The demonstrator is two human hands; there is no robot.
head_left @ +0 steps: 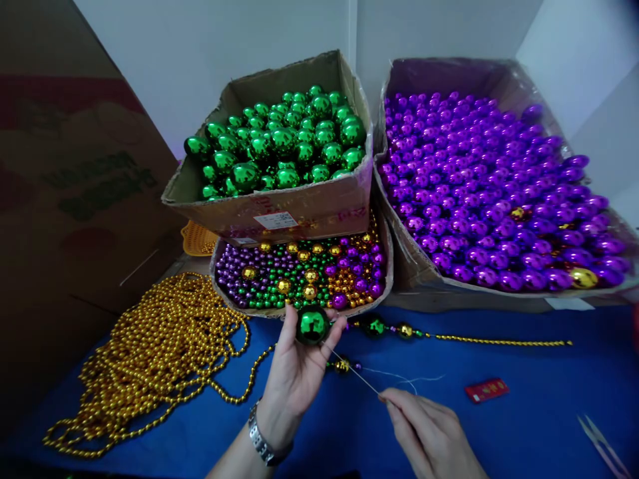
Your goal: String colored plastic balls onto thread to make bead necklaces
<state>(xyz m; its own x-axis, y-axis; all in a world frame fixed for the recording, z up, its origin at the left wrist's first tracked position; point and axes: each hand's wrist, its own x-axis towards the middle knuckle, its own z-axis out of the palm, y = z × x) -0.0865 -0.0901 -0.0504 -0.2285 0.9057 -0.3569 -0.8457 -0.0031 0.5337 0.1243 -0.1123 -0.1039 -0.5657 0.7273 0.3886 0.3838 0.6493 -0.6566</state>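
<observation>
My left hand (298,374), wearing a metal watch, grips a big shiny green bead (312,325) between thumb and fingers. A long, thin needle (355,371) runs straight from the underside of this bead to my right hand (430,426), whose thumb and forefinger pinch its near end. Behind the left hand lies a strung row of beads with a green bead (375,326), a gold bead (405,330) and a thin gold chain (499,341). Closer in, another gold bead (342,364) and a small purple bead sit on loose pale thread (394,374).
A pile of gold bead strands (154,359) covers the left. A carton of green beads (299,216) stands over a tray of mixed beads (387,283); a carton of purple beads (419,263) is right. A red packet (486,390) and tweezers (603,444) lie on blue cloth (539,439).
</observation>
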